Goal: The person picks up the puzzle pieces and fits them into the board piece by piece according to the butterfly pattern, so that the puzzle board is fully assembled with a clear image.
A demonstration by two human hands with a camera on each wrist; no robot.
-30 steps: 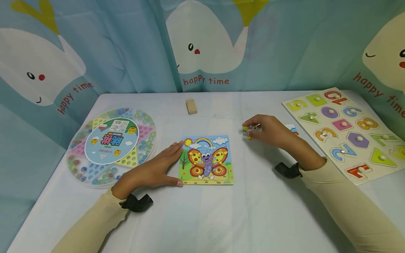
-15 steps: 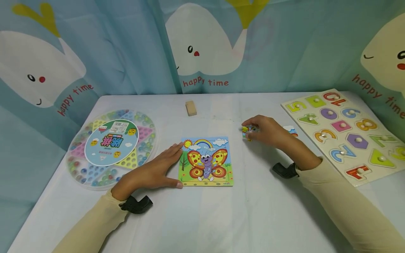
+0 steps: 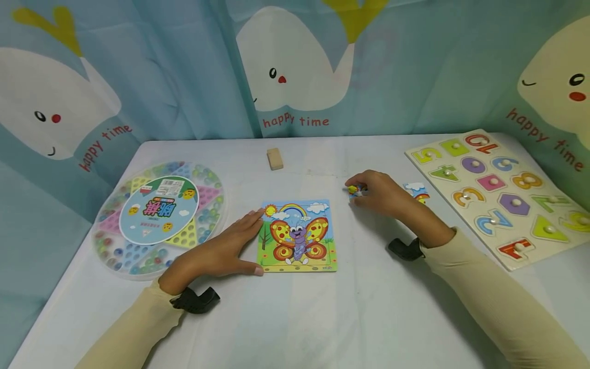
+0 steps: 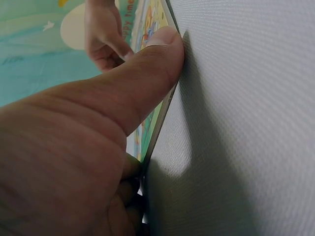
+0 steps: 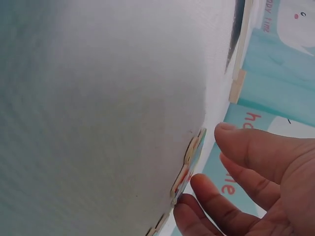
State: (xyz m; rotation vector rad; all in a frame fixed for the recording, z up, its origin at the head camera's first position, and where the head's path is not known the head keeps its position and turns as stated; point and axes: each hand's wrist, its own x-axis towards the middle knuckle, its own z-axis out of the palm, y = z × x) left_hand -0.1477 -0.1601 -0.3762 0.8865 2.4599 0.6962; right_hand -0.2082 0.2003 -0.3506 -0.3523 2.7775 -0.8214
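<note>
A square butterfly puzzle lies flat in the middle of the table. My left hand rests at its left side, fingers extended at the upper left edge and thumb at the lower left corner. Right of the puzzle, my right hand is over a small colourful puzzle piece, partly hidden by the fingers. In the right wrist view this piece lies on the cloth; the fingertips touch or nearly touch it, and the thumb is apart from it. Another piece with a cloud and rainbow lies behind the right wrist.
A round marble game board lies at the left. On the right is a number-and-shape peg board. A small wooden block lies near the back. Behind the table hangs a whale-print curtain.
My right hand has shifted slightly left, and its fingers have spread from the piece. The cloud-and-rainbow piece shows more fully. My left hand holds its place by the puzzle.
</note>
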